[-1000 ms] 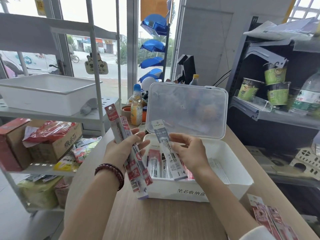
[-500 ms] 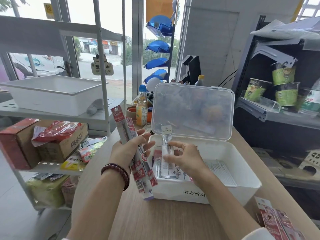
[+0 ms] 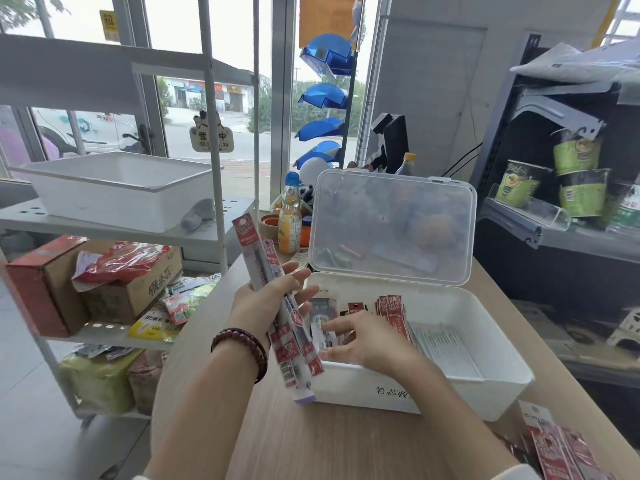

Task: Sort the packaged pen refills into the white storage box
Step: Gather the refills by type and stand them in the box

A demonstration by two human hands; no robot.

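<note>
The white storage box (image 3: 498, 386) stands open on the wooden table, its clear lid (image 3: 391, 226) tilted up behind. Inside lie several packaged refills: blue-and-white packs (image 3: 322, 313) at the left, red packs (image 3: 393, 311) in the middle, white ones (image 3: 446, 348) at the right. My left hand (image 3: 266, 303) holds a bundle of red-labelled refill packs (image 3: 273, 306) upright, just left of the box. My right hand (image 3: 363, 344) reaches down into the box's left part, its fingers spread over the blue-and-white packs there; whether it still grips one is hidden.
More red refill packs (image 3: 561, 452) lie on the table at the lower right. A drink bottle (image 3: 290, 216) and a tape roll (image 3: 270, 225) stand behind the box. A white shelf rack (image 3: 211, 233) with a white tub (image 3: 114, 188) and cartons is at the left, a dark shelf (image 3: 554, 216) with cups at the right.
My right hand has lowered the blue-and-white pack from upright above the box down into its left part. My left hand keeps its bundle in the same place.
</note>
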